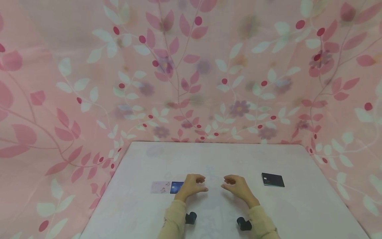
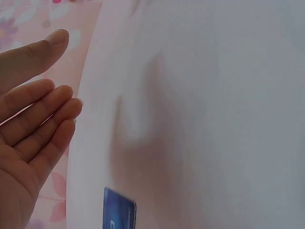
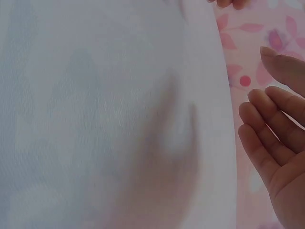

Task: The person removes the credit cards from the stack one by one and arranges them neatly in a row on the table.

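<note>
My left hand point(image 1: 191, 186) hovers over the white table, its fingers loosely bent with nothing between them. Behind it a blue bank card point(image 1: 175, 187) is partly hidden by the hand; the same card's corner shows low in the left wrist view. Against the blue card's left side lies a pale pink patterned card point(image 1: 160, 187). My right hand point(image 1: 237, 186) mirrors the left across a gap, fingers relaxed and holding nothing. Farther right, apart from that hand, is a black card point(image 1: 273, 180) with a chip, seemingly lying on a lighter card edge.
The white table point(image 1: 215, 159) stands against a pink curtain point(image 1: 203, 83) with leaf and flower print at the back and both sides. A black wrist mount point(image 1: 191, 218) is on the left wrist and another point(image 1: 244, 224) on the right.
</note>
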A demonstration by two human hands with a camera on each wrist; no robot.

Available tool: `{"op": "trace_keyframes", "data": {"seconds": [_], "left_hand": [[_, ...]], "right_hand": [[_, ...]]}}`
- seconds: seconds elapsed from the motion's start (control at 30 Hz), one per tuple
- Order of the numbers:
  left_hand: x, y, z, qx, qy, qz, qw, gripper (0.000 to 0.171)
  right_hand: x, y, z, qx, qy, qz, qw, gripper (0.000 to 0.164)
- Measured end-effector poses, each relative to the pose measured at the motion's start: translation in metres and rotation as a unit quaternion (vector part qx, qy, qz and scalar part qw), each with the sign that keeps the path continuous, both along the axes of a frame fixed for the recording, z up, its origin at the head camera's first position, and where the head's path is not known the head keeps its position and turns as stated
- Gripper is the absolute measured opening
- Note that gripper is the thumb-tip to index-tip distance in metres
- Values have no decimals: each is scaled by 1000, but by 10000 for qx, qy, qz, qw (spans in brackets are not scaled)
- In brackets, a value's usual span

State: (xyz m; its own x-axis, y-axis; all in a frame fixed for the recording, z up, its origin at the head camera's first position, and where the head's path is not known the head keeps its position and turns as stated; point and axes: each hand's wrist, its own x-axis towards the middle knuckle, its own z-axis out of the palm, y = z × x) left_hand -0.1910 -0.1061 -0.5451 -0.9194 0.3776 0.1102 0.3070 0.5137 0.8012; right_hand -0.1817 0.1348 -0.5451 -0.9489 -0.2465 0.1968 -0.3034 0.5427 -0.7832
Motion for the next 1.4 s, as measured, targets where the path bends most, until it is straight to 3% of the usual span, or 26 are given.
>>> {"op": "trace_keyframes", "data": {"seconds": [0.33, 0.53, 0.83, 1.1, 1.4], "left_hand": [[-3, 24, 4, 48, 37, -217, 9997, 45], [-8, 36, 2, 20, 104, -345, 9993, 45], [-17, 65, 5, 124, 98, -427, 9990, 44], [-21, 89, 7, 274, 462, -424, 9977, 41], [-28, 114, 4, 280, 637, -333, 9970, 40]], "right_hand": [[5, 24, 4, 73, -342, -457, 9983, 35], [5, 40, 4, 124, -461, -531, 9974, 37], [6, 68, 4, 302, -368, -740, 9961, 37], [7, 91, 4, 507, -150, -793, 9954, 34], [3, 109, 9, 760, -23, -813, 9938, 31]]}}
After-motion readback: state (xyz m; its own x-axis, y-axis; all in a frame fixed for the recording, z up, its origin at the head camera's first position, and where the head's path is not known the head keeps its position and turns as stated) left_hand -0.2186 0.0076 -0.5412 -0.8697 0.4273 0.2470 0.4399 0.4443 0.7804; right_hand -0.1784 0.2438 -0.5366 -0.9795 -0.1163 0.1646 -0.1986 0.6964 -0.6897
